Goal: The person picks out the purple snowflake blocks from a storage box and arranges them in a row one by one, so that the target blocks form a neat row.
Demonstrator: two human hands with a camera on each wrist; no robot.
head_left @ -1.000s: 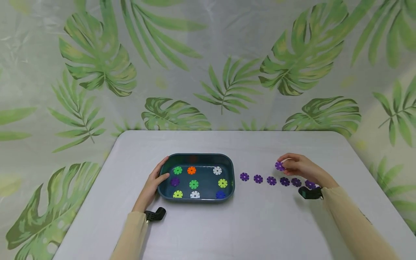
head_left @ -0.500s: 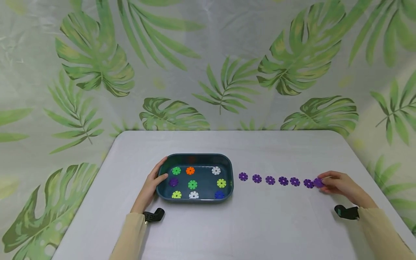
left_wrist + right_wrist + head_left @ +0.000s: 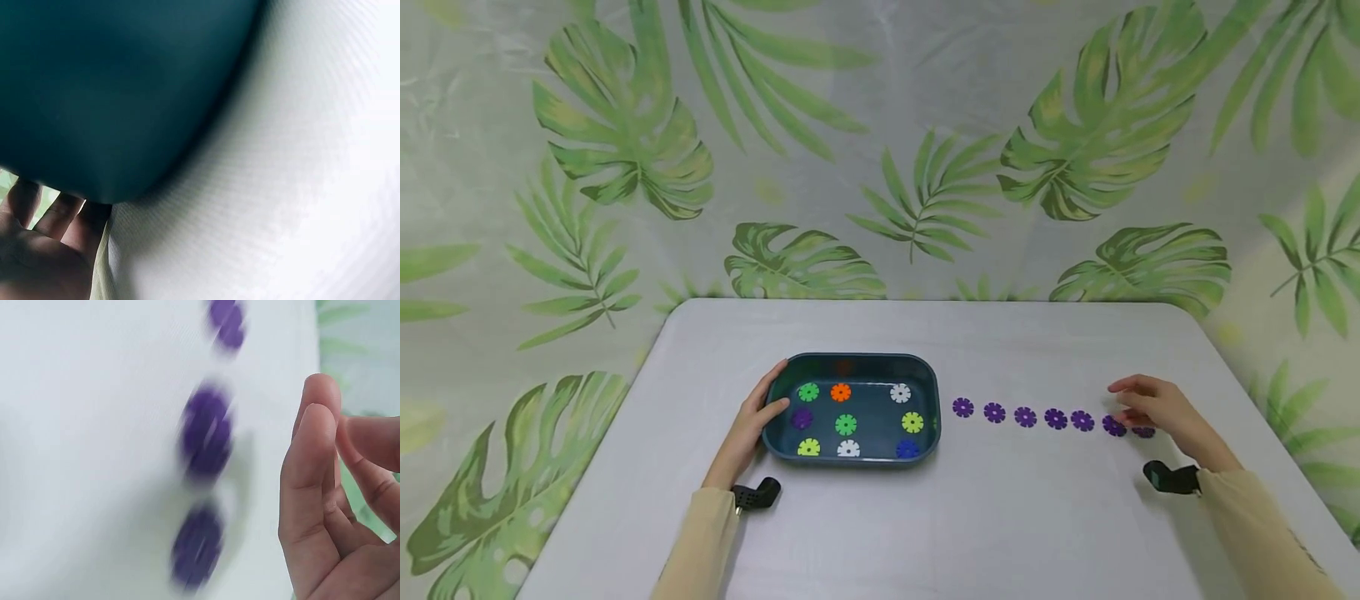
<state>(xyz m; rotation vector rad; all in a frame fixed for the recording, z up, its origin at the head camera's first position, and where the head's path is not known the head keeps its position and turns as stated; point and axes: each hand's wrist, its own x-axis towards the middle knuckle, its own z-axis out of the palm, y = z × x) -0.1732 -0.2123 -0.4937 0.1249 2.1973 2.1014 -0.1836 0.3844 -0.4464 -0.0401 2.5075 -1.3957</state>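
Observation:
My left hand (image 3: pixel 747 425) grips the left side of a dark teal tray (image 3: pixel 853 462), thumb over the rim and fingers along the outer wall. In the left wrist view, its fingers (image 3: pixel 59 215) lie against the tray's wall (image 3: pixel 125 94). My right hand (image 3: pixel 1161 414), holding nothing, hovers over the right end of a row of purple snowflake discs (image 3: pixel 1025 417). Its shape partly covers the last disc (image 3: pixel 1144 432). Blurred purple discs (image 3: pixel 206 434) lie beside the loosely bent right fingers (image 3: pixel 306 487) in the right wrist view.
Inside the tray are several loose snowflake discs, among them an orange one (image 3: pixel 841 392), a white one (image 3: pixel 900 393) and a blue one (image 3: pixel 907 449). The white-covered table (image 3: pixel 925 533) ends at a leaf-print backdrop (image 3: pixel 925 167).
The right hand carried a purple disc to the right, set it at the row's right end and let go, then rose slightly back leftward. The left hand stayed on the tray.

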